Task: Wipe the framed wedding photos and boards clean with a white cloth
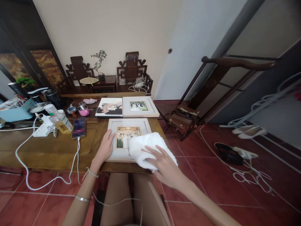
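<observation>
A pale wooden picture frame [113, 156] with a photo behind its white mat lies flat near the table's front edge. My left hand [107, 147] rests on the frame's left side, its fingers stretched out and holding nothing. Over the frame's right part is a white cloth [150, 144], which hides that side and the lower right corner. My right hand [162, 161] presses on the cloth from above, the fingers bent into its folds. Part of the cloth hangs past the frame's right edge.
Behind lie a second frame [152, 110] and a photo panel [109, 107]. Leftward are a phone [79, 128] on a white cable, a bottle of yellowish liquid [61, 125], a power strip [41, 130] and a pink cup [83, 110]. A dark wooden chair [188, 113] stands right of the table.
</observation>
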Available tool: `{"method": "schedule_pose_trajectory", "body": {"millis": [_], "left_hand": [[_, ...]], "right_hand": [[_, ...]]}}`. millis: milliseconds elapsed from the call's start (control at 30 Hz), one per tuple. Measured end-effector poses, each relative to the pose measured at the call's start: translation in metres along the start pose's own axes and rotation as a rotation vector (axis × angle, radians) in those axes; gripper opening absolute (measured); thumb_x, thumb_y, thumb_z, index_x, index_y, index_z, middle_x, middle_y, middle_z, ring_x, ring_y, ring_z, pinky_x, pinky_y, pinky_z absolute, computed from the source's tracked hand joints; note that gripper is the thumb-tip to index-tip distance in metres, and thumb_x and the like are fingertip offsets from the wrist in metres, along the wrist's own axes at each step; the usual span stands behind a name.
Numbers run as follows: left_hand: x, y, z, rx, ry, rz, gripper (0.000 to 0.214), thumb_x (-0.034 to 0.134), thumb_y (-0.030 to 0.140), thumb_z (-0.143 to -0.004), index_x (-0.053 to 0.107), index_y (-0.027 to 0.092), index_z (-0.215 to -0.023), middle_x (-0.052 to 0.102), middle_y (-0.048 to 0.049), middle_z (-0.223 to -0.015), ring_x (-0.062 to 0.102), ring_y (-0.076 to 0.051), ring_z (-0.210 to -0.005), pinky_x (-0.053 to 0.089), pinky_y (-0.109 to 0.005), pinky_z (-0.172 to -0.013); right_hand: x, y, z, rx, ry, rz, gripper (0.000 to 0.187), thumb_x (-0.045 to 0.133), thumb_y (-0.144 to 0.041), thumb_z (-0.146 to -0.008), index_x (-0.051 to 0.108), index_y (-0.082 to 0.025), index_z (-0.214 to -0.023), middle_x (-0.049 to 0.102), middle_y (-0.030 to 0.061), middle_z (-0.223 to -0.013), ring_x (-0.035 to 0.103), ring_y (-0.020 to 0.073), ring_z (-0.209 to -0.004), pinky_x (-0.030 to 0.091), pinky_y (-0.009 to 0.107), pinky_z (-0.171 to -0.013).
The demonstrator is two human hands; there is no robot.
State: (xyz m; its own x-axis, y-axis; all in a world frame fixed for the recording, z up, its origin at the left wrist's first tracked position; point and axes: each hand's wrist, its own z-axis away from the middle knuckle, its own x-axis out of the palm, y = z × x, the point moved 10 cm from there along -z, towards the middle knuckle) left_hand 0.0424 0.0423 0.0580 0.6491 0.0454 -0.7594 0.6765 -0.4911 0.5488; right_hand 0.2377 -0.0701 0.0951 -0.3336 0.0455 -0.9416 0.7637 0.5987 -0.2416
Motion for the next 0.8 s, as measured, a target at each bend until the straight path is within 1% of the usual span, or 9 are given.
{"method": "schedule_pose_trajectory", "body": {"millis": [100, 167, 267, 333, 400, 500, 667, 733, 800], "left_hand": [[0.0, 0.0, -0.001, 0.006, -0.014, -0.022, 0.058, 0.036, 0.002, -0.076, 0.046, 0.015, -0.132, 0.029, -0.0119, -0.15, 0.02, -0.025, -0.141, 0.02, -0.05, -0.116], [0.0, 0.0, -0.001, 0.012, -0.021, -0.019, 0.059, 0.036, 0.002, -0.076, 0.046, 0.016, -0.133, 0.028, -0.0109, -0.15, 0.02, -0.025, -0.141, 0.019, -0.051, -0.116], [-0.001, 0.0, 0.0, 0.024, -0.028, 0.005, 0.059, 0.036, 0.003, -0.077, 0.046, 0.018, -0.133, 0.029, -0.01, -0.15, 0.019, -0.024, -0.141, 0.019, -0.051, -0.115], [-0.002, 0.0, 0.0, 0.024, -0.025, 0.017, 0.058, 0.036, 0.003, -0.078, 0.046, 0.019, -0.133, 0.029, -0.0099, -0.15, 0.02, -0.024, -0.141, 0.02, -0.051, -0.115], [-0.003, 0.0, 0.001, 0.017, -0.014, 0.024, 0.057, 0.035, 0.003, -0.078, 0.047, 0.019, -0.132, 0.03, -0.0095, -0.15, 0.02, -0.023, -0.141, 0.02, -0.05, -0.115], [-0.004, 0.001, 0.001, 0.009, 0.004, 0.031, 0.056, 0.035, 0.003, -0.078, 0.047, 0.019, -0.132, 0.031, -0.0097, -0.149, 0.021, -0.023, -0.141, 0.02, -0.05, -0.116], [-0.002, 0.0, 0.001, -0.007, 0.024, 0.017, 0.054, 0.034, 0.003, -0.079, 0.048, 0.016, -0.13, 0.031, -0.0112, -0.149, 0.021, -0.023, -0.141, 0.019, -0.049, -0.116], [-0.002, -0.001, 0.001, -0.01, 0.035, 0.007, 0.054, 0.035, 0.003, -0.078, 0.048, 0.016, -0.129, 0.032, -0.0106, -0.148, 0.022, -0.023, -0.14, 0.02, -0.049, -0.116], [-0.001, -0.001, 0.0, -0.011, 0.041, -0.003, 0.053, 0.035, 0.002, -0.078, 0.049, 0.016, -0.128, 0.033, -0.0111, -0.148, 0.023, -0.023, -0.14, 0.021, -0.049, -0.116]], "right_hand": [[-0.001, 0.028, -0.021, 0.057, 0.069, 0.048, 0.052, 0.048, -0.006, -0.064, 0.065, -0.023, -0.11, 0.053, 0.0072, -0.135, 0.037, 0.0262, -0.132, 0.022, 0.049, -0.111], [-0.002, 0.057, -0.048, 0.124, 0.134, 0.08, 0.047, 0.048, -0.009, -0.071, 0.064, -0.021, -0.114, 0.053, 0.0089, -0.135, 0.036, 0.0258, -0.133, 0.022, 0.05, -0.111], [0.001, 0.094, -0.093, 0.202, 0.161, 0.118, 0.047, 0.046, -0.01, -0.076, 0.06, -0.017, -0.12, 0.053, 0.0112, -0.134, 0.031, 0.0268, -0.135, 0.02, 0.054, -0.109], [0.002, 0.109, -0.114, 0.238, 0.156, 0.144, 0.047, 0.047, -0.012, -0.078, 0.058, -0.017, -0.123, 0.049, 0.0121, -0.138, 0.028, 0.0284, -0.136, 0.018, 0.055, -0.108], [0.004, 0.112, -0.124, 0.243, 0.141, 0.165, 0.047, 0.049, -0.013, -0.078, 0.057, -0.018, -0.124, 0.045, 0.012, -0.141, 0.027, 0.0293, -0.137, 0.017, 0.056, -0.108], [0.007, 0.094, -0.111, 0.186, 0.09, 0.166, 0.05, 0.049, -0.009, -0.075, 0.058, -0.019, -0.123, 0.047, 0.0111, -0.14, 0.029, 0.0272, -0.136, 0.014, 0.055, -0.11], [0.009, 0.034, -0.046, 0.059, -0.008, 0.083, 0.05, 0.048, -0.005, -0.066, 0.065, -0.018, -0.111, 0.049, 0.0102, -0.138, 0.032, 0.0257, -0.135, 0.012, 0.053, -0.113], [0.007, 0.014, -0.02, 0.027, -0.012, 0.03, 0.052, 0.047, -0.004, -0.062, 0.067, -0.019, -0.107, 0.049, 0.009, -0.138, 0.03, 0.025, -0.136, 0.012, 0.053, -0.113], [0.004, 0.002, -0.002, 0.014, 0.008, -0.013, 0.053, 0.045, -0.003, -0.058, 0.068, -0.02, -0.104, 0.048, 0.008, -0.139, 0.03, 0.0241, -0.136, 0.013, 0.053, -0.113]]}}
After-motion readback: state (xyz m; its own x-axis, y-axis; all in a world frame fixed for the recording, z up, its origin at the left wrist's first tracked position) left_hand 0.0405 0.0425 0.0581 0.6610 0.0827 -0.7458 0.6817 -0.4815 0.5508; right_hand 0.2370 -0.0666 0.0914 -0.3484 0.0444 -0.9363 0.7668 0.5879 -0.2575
